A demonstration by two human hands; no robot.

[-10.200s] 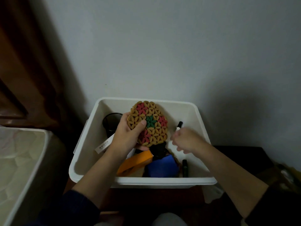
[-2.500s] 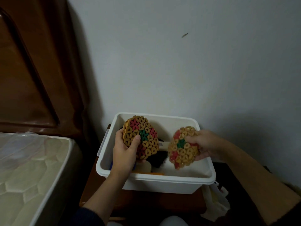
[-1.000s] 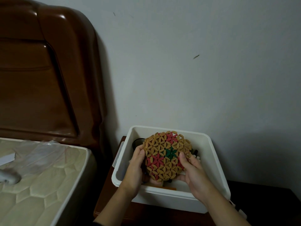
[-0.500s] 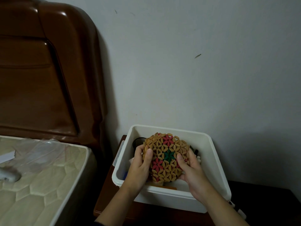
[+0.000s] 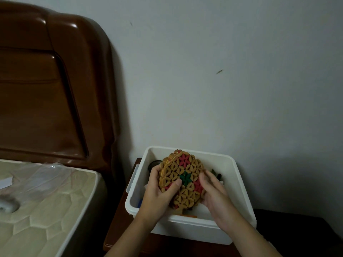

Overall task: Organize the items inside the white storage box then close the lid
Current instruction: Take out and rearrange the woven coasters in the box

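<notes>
Both hands on the woven mat, tilted upright over the open white box. Left hand grip: thumb across its face, fingers behind. Right hand grip: curled round its right edge. Box on a brown nightstand beside the bed.

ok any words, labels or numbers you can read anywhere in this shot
None can be read.
Woven mats, held in both hands over the white box: only a flower pattern, no text.
White paper slip on the mattress: too small and dim to tell if it bears print.
</notes>
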